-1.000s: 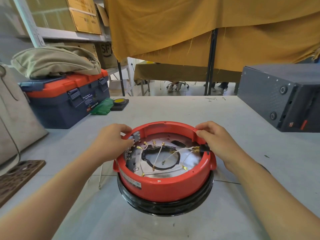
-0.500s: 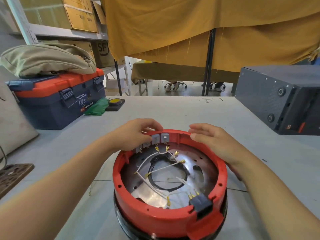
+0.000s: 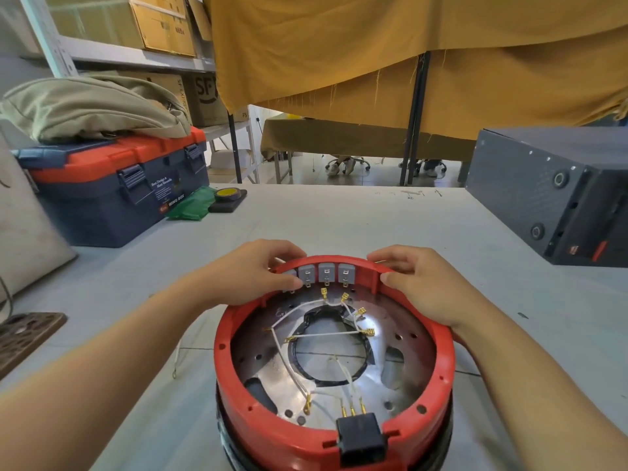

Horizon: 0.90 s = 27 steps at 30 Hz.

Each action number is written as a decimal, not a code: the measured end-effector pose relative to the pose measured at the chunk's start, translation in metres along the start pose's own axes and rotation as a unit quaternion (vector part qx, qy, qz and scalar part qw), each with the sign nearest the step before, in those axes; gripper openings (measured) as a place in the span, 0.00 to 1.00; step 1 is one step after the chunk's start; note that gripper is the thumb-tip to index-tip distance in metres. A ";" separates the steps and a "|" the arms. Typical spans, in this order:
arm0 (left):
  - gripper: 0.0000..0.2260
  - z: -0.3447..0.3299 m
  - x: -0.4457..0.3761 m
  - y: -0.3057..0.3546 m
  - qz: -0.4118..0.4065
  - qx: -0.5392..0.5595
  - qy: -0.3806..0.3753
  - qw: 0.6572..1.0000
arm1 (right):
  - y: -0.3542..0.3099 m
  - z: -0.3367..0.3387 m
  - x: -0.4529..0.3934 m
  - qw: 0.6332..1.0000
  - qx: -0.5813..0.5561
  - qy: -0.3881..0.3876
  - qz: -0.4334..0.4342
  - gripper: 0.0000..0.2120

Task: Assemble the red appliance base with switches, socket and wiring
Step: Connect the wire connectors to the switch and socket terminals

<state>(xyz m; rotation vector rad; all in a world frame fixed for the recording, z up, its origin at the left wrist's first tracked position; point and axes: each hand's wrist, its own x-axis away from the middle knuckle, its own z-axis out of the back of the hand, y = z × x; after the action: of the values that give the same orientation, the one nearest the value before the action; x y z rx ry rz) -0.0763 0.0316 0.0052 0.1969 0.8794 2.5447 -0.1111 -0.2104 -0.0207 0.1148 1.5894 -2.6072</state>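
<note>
Red plastic forms the round appliance base [image 3: 334, 436], which stands on the grey table [image 3: 339, 219] directly in front of the person, open side up; under it a black ring [image 3: 445, 440] is visible. On the far inner wall sits a row of grey switches [image 3: 326, 274] with small metal tabs; on the near rim a black socket [image 3: 362, 436] is fitted, with three brass pins pointing inward. White wires [image 3: 326, 334] with brass terminals lie loose over the shiny metal plate [image 3: 401, 372] inside the base; they cross above its central hole.

The left hand [image 3: 251, 277] grips the far left part of the rim; its fingers are curled over the edge and the thumb presses on the leftmost switch. The right hand [image 3: 421, 287] holds the far right part of the rim; the fingers lie close together over the top edge, and the thumb touches the inner wall beside the switches.

At the left on the table stands a blue toolbox [image 3: 115, 188] with an orange lid, a beige bag [image 3: 91, 108] on top of it; a roll of yellow tape [image 3: 227, 193] is near it; a dark grey box [image 3: 550, 195] stands at the right.
</note>
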 end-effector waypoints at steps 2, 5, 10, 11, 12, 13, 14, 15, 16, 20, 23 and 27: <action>0.14 0.000 0.001 -0.002 0.011 0.027 0.009 1.000 | 0.000 -0.002 0.000 1.000 0.003 0.009 0.001 0.15; 0.19 -0.002 -0.003 -0.003 0.025 0.012 0.016 0.999 | 0.002 -0.002 0.000 0.999 0.014 0.032 -0.005 0.16; 0.19 -0.005 -0.013 -0.003 0.008 0.004 0.018 1.000 | 0.001 -0.002 0.001 0.999 0.039 0.018 -0.020 0.19; 0.19 -0.005 -0.014 -0.003 0.005 0.008 0.010 1.000 | 0.000 -0.002 0.001 0.999 0.040 0.016 -0.023 0.19; 0.19 -0.005 -0.016 -0.003 0.002 0.015 -0.001 1.000 | -0.001 -0.001 0.002 0.999 0.038 0.014 -0.026 0.19; 0.20 -0.005 -0.017 -0.004 0.000 0.024 -0.013 1.000 | -0.002 -0.001 0.002 0.999 0.036 0.013 -0.026 0.18; 0.21 -0.005 -0.018 -0.004 -0.004 0.031 -0.023 0.999 | -0.002 -0.001 0.003 0.999 0.034 0.012 -0.027 0.17; 0.21 -0.004 -0.020 -0.004 -0.009 0.038 -0.030 0.999 | -0.003 -0.001 0.003 0.999 0.033 0.011 -0.027 0.15; 0.21 -0.004 -0.021 -0.004 -0.014 0.042 -0.035 0.998 | -0.003 -0.001 0.003 0.999 0.034 0.012 -0.028 0.14; 0.22 -0.004 -0.026 -0.003 -0.045 0.030 -0.050 0.997 | -0.002 0.000 -0.001 0.998 0.044 0.009 -0.038 0.11; 0.22 -0.005 -0.029 0.001 -0.063 0.029 -0.071 0.995 | -0.002 0.001 -0.003 0.998 0.045 -0.003 -0.039 0.12; 0.22 -0.006 -0.031 0.002 -0.080 -0.002 -0.069 0.994 | -0.001 -0.001 -0.006 0.998 0.001 -0.054 -0.029 0.16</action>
<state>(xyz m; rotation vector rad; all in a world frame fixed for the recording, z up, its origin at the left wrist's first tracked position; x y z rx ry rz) -0.0508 0.0126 0.0024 0.2851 0.8045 2.3529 -0.1053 -0.2087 -0.0194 -0.0714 1.5772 -2.6085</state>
